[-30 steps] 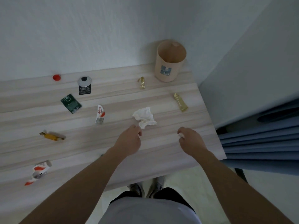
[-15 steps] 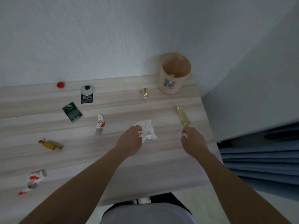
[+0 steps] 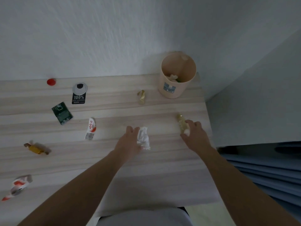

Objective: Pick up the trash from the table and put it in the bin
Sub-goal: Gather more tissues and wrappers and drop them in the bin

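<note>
Lying mid-way across the table [image 3: 162,168], the crumpled tissue [image 3: 144,137] is gripped by the left hand [image 3: 130,141], fingers curled round its left edge. The right hand [image 3: 196,135], fingers curled, pinches a white scrap [image 3: 186,132] and touches the gold wrapper [image 3: 181,121] beside it. The bin [image 3: 180,92] stands well apart at the far right corner.

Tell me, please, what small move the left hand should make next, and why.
Probably close the left hand round the crumpled tissue and lift it toward the bin: its fingers touch the tissue, which lies on the table, though a firm grip is not plain. The right hand, pinching a white scrap, is busy at the gold wrapper.
</note>
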A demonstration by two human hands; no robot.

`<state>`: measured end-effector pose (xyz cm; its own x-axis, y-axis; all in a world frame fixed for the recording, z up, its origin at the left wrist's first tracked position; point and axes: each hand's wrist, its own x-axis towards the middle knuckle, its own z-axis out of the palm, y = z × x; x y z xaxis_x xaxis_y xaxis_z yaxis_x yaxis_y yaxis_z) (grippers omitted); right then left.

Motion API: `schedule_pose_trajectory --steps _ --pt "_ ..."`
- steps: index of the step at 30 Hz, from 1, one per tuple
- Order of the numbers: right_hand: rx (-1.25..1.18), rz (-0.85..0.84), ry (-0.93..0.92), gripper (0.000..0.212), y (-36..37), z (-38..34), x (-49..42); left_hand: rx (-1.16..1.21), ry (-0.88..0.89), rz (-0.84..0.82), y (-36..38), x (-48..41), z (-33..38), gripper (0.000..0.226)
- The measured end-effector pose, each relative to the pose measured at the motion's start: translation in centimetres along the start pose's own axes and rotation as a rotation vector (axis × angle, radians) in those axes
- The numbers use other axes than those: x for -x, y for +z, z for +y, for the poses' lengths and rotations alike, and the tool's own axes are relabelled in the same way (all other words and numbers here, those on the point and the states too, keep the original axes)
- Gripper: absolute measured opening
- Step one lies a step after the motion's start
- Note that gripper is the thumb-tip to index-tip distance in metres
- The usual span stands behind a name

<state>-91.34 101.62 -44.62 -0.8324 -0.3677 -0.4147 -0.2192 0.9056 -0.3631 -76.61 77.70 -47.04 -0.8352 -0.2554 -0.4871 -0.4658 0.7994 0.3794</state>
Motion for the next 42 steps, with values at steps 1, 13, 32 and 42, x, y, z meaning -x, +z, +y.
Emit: schedule_pose_trajectory --steps 1,13,32,42 --pt "0.004 -0.008 -0.004 0.059 0.1 0.1 -0.6 -0.009 0.007 0.014 0.3 -0.3 -0.2 0.071" --pt "-0.018 -0.086 -0.009 0.057 1.5 0.5 -4.9 -0.079 0.055 0.063 -0.3 -4.0 0.0 0.027" --pt "-0.02 -0.097 -0.013 0.019 0.9 -1.4 -3.8 0.094 -0.018 0.091 -2.2 -3.0 1.7 0.024" --pt "-0.102 -0.002 -0.03 0.007 -1.2 -4.2 -3.2 0.048 -0.015 0.172 -3.7 -1.4 0.0 0.02"
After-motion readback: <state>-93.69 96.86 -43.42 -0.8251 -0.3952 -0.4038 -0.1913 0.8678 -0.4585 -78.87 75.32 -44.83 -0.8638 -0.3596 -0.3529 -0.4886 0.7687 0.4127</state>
